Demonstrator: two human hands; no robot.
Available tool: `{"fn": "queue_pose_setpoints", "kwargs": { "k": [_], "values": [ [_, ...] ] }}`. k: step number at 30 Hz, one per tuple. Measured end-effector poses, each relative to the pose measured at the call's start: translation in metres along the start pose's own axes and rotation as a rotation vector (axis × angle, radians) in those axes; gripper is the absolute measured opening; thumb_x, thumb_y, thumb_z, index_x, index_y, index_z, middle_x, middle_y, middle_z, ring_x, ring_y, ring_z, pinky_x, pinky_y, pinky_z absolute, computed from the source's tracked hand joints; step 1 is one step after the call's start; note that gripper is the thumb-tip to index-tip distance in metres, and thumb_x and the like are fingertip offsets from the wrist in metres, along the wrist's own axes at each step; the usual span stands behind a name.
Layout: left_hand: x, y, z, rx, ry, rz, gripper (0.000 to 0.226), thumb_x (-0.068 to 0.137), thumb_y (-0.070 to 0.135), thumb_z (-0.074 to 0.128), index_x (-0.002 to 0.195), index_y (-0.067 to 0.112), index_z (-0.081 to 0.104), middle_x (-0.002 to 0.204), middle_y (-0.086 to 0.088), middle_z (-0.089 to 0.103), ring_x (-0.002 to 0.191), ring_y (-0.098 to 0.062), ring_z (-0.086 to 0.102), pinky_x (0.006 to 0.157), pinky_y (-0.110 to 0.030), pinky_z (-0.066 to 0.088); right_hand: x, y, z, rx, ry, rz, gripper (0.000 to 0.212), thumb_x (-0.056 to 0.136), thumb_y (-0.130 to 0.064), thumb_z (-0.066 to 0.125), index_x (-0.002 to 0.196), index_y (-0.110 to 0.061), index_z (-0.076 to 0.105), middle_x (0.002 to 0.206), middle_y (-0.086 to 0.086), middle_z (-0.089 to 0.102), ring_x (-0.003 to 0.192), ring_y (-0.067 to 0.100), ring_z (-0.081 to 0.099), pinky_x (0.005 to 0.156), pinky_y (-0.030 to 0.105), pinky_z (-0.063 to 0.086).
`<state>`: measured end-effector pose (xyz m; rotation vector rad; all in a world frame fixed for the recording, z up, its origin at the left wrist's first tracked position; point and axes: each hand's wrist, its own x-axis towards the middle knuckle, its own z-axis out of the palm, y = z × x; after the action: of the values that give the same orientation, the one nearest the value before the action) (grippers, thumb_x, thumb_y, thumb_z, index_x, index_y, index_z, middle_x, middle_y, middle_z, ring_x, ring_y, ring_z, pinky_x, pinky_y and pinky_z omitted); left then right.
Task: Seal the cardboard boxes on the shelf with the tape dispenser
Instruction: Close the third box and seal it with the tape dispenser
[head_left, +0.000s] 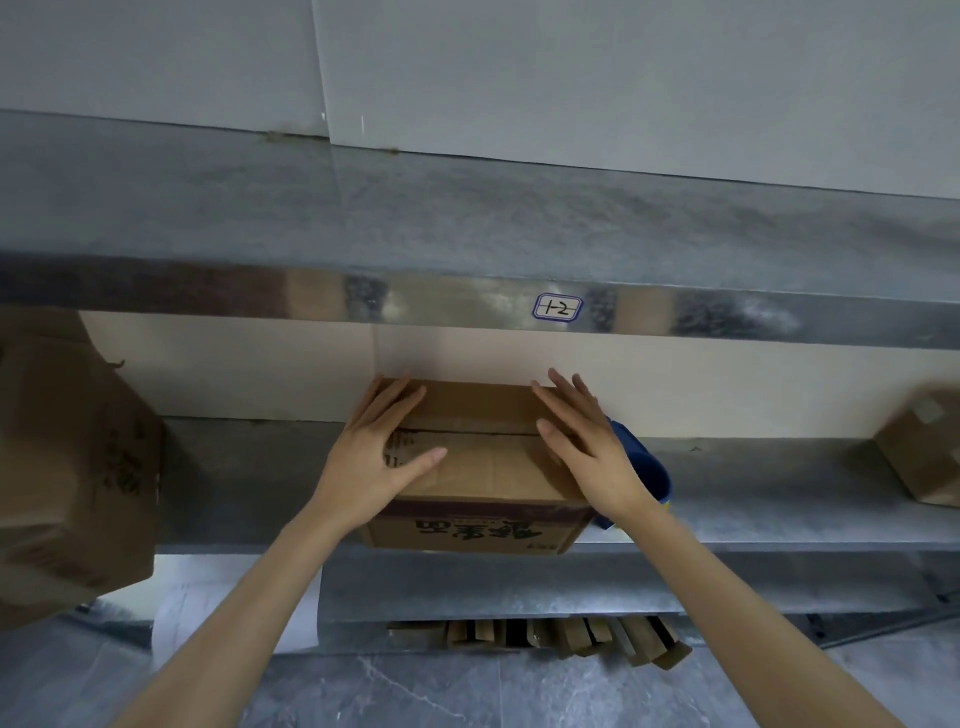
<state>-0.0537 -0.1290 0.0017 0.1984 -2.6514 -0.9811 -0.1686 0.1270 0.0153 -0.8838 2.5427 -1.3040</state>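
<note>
A brown cardboard box (483, 467) with red print on its front stands on the metal shelf (753, 514), its top flaps folded down with a seam across the middle. My left hand (374, 452) lies flat on the left part of the top, fingers straight. My right hand (587, 441) presses flat on the right part, fingers straight. A blue object (647, 473), possibly the tape dispenser, lies just right of the box, partly hidden behind my right wrist.
A large cardboard box (72, 467) stands at the left of the shelf, and another box (924, 447) at the far right. An upper shelf beam carries a label "1-2" (557, 307). Flattened cardboard pieces (566, 639) lie under the lower shelf on the grey floor.
</note>
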Motion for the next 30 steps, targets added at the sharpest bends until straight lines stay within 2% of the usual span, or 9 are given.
{"fn": "queue_pose_setpoints", "kwargs": {
  "k": [3,6,11,13,16,18,20,25,30],
  "values": [
    [0.004,0.001,-0.001,-0.19,0.0,-0.049,0.07,0.082,0.061,0.064,0.144,0.044,0.038,0.16,0.021,0.023,0.15,0.002,0.003,0.118,-0.033,0.013,0.0,-0.007,-0.001,0.214,0.03,0.05,0.049,0.095,-0.047,0.051,0.144,-0.046,0.044,0.158,-0.029,0.022,0.147,-0.009,0.003,0.111,0.016,0.013],
    [0.004,0.004,-0.003,-0.372,-0.002,-0.099,0.069,0.082,0.049,0.065,0.145,0.043,0.038,0.16,0.024,0.023,0.148,0.008,0.007,0.115,-0.022,0.011,0.002,-0.009,-0.001,0.319,0.036,0.067,0.05,0.095,-0.042,0.055,0.143,-0.044,0.045,0.157,-0.03,0.022,0.147,-0.01,0.004,0.101,0.006,0.018],
    [0.003,0.002,-0.003,-0.729,0.022,-0.221,0.078,0.081,0.039,0.073,0.15,0.035,0.037,0.159,0.023,0.028,0.146,0.004,0.022,0.096,0.001,0.03,0.0,-0.008,-0.002,0.541,0.076,0.166,0.049,0.098,-0.029,0.055,0.144,-0.041,0.045,0.158,-0.026,0.024,0.144,-0.007,0.019,0.114,0.023,0.023],
    [0.003,0.002,-0.003,-0.738,0.01,-0.228,0.078,0.083,0.037,0.074,0.151,0.036,0.036,0.16,0.023,0.025,0.146,0.002,0.021,0.095,0.001,0.031,0.0,-0.01,-0.001,0.543,0.08,0.183,0.051,0.099,-0.028,0.054,0.147,-0.041,0.041,0.159,-0.025,0.022,0.143,-0.007,0.019,0.113,0.024,0.022],
    [0.006,0.002,-0.005,-0.546,-0.019,-0.21,0.077,0.082,0.049,0.071,0.15,0.039,0.035,0.161,0.025,0.016,0.146,0.004,0.015,0.116,-0.021,0.019,0.003,-0.01,-0.002,0.436,0.068,0.178,0.052,0.098,-0.039,0.052,0.147,-0.044,0.038,0.16,-0.026,0.017,0.144,-0.006,0.015,0.119,0.031,0.019],
    [0.007,0.0,-0.006,-0.232,0.026,-0.103,0.076,0.082,0.062,0.066,0.148,0.04,0.036,0.163,0.021,0.013,0.15,-0.003,0.008,0.119,-0.035,0.015,0.006,-0.008,-0.005,0.245,0.055,0.123,0.052,0.093,-0.049,0.051,0.144,-0.046,0.041,0.161,-0.026,0.015,0.148,-0.003,0.006,0.123,0.037,0.012],
    [0.004,0.0,-0.005,-0.016,0.084,0.045,0.073,0.083,0.068,0.055,0.147,0.037,0.04,0.162,0.016,0.023,0.152,-0.009,0.009,0.12,-0.044,0.019,0.006,-0.002,-0.006,0.044,0.083,-0.001,0.049,0.092,-0.053,0.051,0.141,-0.046,0.046,0.16,-0.024,0.018,0.151,0.001,0.0,0.123,0.042,0.006],
    [-0.012,0.009,0.001,0.249,0.014,0.091,0.079,0.082,0.081,0.038,0.147,0.037,0.045,0.16,0.019,0.026,0.152,-0.008,0.009,0.116,-0.042,0.028,0.006,-0.002,-0.002,-0.097,-0.056,-0.056,0.037,0.091,-0.062,0.052,0.127,-0.056,0.051,0.155,-0.026,0.028,0.151,0.006,0.005,0.118,0.031,0.011],
    [-0.003,0.003,-0.015,0.319,-0.084,0.075,0.083,0.08,0.086,0.027,0.149,0.042,0.038,0.161,0.023,0.02,0.151,-0.002,0.004,0.109,-0.041,0.041,0.014,-0.005,-0.003,0.015,-0.098,-0.032,0.037,0.096,-0.035,0.06,0.128,-0.052,0.052,0.157,-0.019,0.031,0.151,0.006,0.009,0.12,0.031,0.009]
  ]
}}
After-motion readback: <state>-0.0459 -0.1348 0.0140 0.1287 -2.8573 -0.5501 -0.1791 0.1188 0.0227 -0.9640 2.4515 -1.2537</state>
